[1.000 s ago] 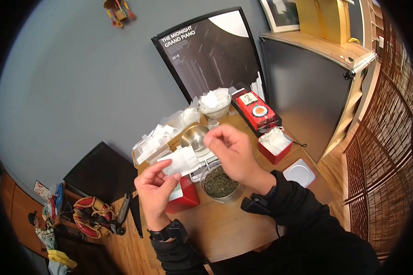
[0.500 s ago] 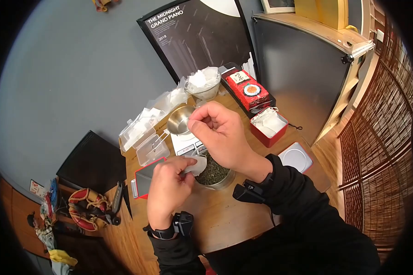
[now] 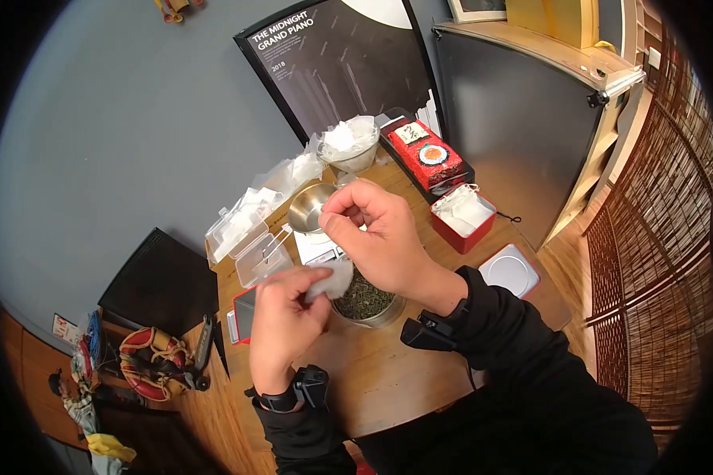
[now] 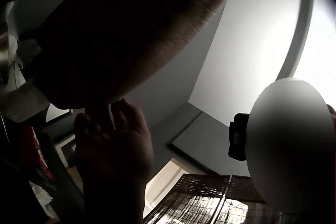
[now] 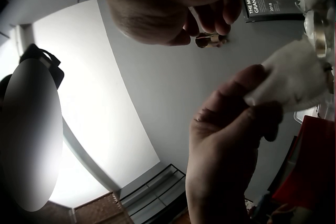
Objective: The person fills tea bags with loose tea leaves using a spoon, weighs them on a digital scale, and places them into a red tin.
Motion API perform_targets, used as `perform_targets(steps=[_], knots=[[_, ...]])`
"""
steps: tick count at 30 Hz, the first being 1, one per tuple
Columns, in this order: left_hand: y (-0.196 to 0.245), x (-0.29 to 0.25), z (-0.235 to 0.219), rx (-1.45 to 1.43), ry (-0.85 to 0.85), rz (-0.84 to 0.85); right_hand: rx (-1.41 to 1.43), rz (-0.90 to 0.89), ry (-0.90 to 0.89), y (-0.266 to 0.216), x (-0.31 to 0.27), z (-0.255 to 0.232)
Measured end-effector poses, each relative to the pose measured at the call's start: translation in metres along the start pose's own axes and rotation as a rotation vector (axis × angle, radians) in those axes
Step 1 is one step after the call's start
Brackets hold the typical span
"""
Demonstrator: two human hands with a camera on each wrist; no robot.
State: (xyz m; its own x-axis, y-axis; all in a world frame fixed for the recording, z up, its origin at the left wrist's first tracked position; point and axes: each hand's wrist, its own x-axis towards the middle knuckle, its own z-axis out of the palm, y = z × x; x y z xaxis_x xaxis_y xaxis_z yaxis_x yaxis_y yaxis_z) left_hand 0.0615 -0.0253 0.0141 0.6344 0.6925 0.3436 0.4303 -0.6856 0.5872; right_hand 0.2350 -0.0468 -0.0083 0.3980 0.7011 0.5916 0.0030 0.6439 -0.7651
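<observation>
My left hand (image 3: 289, 317) pinches a small white tea bag (image 3: 334, 279) between thumb and fingers, over the left side of a bowl of dried tea leaves (image 3: 364, 298). In the right wrist view the tea bag (image 5: 296, 74) looks flat and fans out past the fingertips. My right hand (image 3: 380, 241) is raised above the tea bowl's far side, near a steel bowl (image 3: 305, 207) on a white kitchen scale (image 3: 310, 247). Its thumb and forefinger meet and the other fingers curl in. I cannot tell whether something thin is between those fingertips.
At left are an open red tin (image 3: 244, 321) and a clear plastic box (image 3: 263, 261) beside white bags. A glass bowl of white bags (image 3: 350, 154) and a red tea package (image 3: 428, 154) stand behind. Right are a red tin (image 3: 461, 229) with filled bags and a lid (image 3: 509, 273).
My left hand has turned over and brought the tea bag down and right, from beside the scale to above the tea leaves. The right hand keeps much the same pose. The view has shifted slightly.
</observation>
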Motion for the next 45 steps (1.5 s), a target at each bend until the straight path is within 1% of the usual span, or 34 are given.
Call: perform_targets(steps=[3,7,9,10,12,13,15,16,18,19,20,22,23,24,26,27,28,29,30,31,32,33,34,36,38,39,40,41,42,44,45], knots=[[-0.012,0.002,0.008,0.02,-0.024,0.012,-0.004,-0.002,0.008,0.001,0.0,0.0],[-0.009,0.001,0.002,-0.06,-0.086,-0.002,-0.03,0.006,-0.008,0.0,-0.001,-0.001],[-0.01,0.0,0.001,-0.124,-0.108,-0.201,-0.022,0.008,0.0,0.001,0.0,-0.001],[-0.013,0.001,0.0,-0.123,-0.108,-0.199,-0.022,0.006,0.001,0.0,0.0,-0.001],[-0.021,0.001,-0.004,-0.014,-0.083,-0.11,-0.016,0.036,-0.021,-0.001,0.0,-0.002],[-0.022,0.001,-0.005,-0.012,-0.083,-0.106,-0.015,0.032,-0.019,-0.001,0.0,-0.003],[-0.025,0.001,-0.009,-0.095,0.0,-0.094,-0.101,0.0,-0.054,0.0,0.0,-0.005],[-0.028,0.0,-0.011,-0.093,0.0,-0.091,-0.101,-0.004,-0.052,0.001,0.0,-0.005],[-0.035,-0.001,-0.014,-0.285,0.084,-0.107,-0.088,0.023,-0.062,0.002,0.0,-0.006],[-0.032,-0.001,-0.018,-0.384,0.116,-0.146,-0.087,0.016,-0.062,0.002,0.0,-0.005],[-0.032,-0.001,-0.02,-0.381,0.121,-0.138,-0.068,0.005,-0.033,0.001,0.001,-0.004],[-0.032,-0.002,-0.025,-0.612,0.319,-0.122,-0.046,-0.022,-0.007,0.001,0.001,-0.002],[-0.032,-0.001,-0.025,-0.61,0.326,-0.108,0.004,0.013,0.019,0.001,0.0,-0.001],[-0.031,0.0,-0.022,-0.801,0.376,-0.043,0.054,0.049,0.042,0.002,0.0,0.0],[-0.034,0.002,-0.016,-1.183,0.467,0.101,0.038,-0.002,0.04,0.006,-0.002,0.0],[-0.04,0.003,-0.014,-1.25,0.4,0.184,-0.009,-0.02,0.009,0.004,-0.004,0.001],[-0.043,0.003,-0.011,-1.248,0.404,0.2,-0.056,-0.038,-0.02,0.002,-0.007,0.004],[-0.042,0.004,-0.004,-1.336,0.399,0.219,-0.032,-0.067,-0.073,-0.001,-0.01,0.006],[-0.039,0.006,0.0,-1.425,0.389,0.237,-0.032,-0.078,-0.075,-0.007,-0.012,0.009],[-0.039,0.006,0.003,-1.444,0.356,0.253,-0.032,-0.087,-0.143,-0.014,-0.014,0.011],[-0.035,0.006,0.004,-1.445,0.353,0.261,-0.033,-0.095,-0.21,-0.018,-0.017,0.013],[-0.029,0.005,0.005,-1.424,0.36,0.227,-0.008,-0.171,-0.167,-0.014,-0.02,0.02],[-0.026,0.004,0.007,-1.405,0.364,0.19,-0.012,-0.174,-0.162,-0.013,-0.022,0.021],[-0.03,0.003,0.01,-1.41,0.321,0.196,0.001,-0.019,-0.188,-0.016,-0.028,0.022],[-0.032,0.003,0.015,-1.296,0.331,0.206,0.009,-0.047,-0.156,-0.01,-0.029,0.025],[-0.028,0.004,0.017,-1.305,0.322,0.205,-0.04,-0.117,-0.128,-0.007,-0.028,0.024],[-0.019,0.006,0.017,-1.187,0.405,0.207,-0.09,-0.185,-0.101,-0.006,-0.028,0.023],[-0.011,0.006,0.017,-1.066,0.484,0.208,-0.067,-0.108,-0.108,-0.008,-0.028,0.02],[-0.008,0.006,0.013,-1.078,0.478,0.207,-0.079,-0.105,-0.103,-0.01,-0.027,0.015],[-0.017,0.007,-0.007,-0.732,0.568,0.091,0.258,0.077,-0.042,-0.013,-0.018,0.005],[-0.029,0.006,-0.017,-0.675,0.556,0.024,0.118,0.177,-0.097,-0.018,-0.012,-0.015]])
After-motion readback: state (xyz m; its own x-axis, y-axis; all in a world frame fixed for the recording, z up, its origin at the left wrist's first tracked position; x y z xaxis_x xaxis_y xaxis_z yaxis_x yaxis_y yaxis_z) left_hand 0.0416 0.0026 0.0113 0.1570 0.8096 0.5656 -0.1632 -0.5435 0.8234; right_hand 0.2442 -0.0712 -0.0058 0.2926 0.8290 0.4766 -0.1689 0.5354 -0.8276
